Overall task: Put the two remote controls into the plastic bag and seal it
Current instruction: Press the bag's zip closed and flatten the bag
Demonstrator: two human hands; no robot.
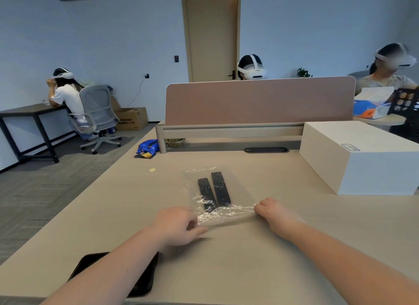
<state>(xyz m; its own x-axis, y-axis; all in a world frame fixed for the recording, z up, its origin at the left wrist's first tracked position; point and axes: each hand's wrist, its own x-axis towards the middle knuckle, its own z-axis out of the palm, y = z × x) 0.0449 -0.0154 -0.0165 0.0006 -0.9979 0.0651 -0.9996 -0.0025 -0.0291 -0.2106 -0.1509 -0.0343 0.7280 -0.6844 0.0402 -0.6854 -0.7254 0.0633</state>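
Plastic bag (223, 211) corners between both hands (179, 225).

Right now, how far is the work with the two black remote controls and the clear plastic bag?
Done: both black remote controls lie side by side inside the clear plastic bag on the beige desk. In hand: the left hand and right hand pinch the two ends of the bag's near edge. Left: the seal; whether it is closed cannot be told.
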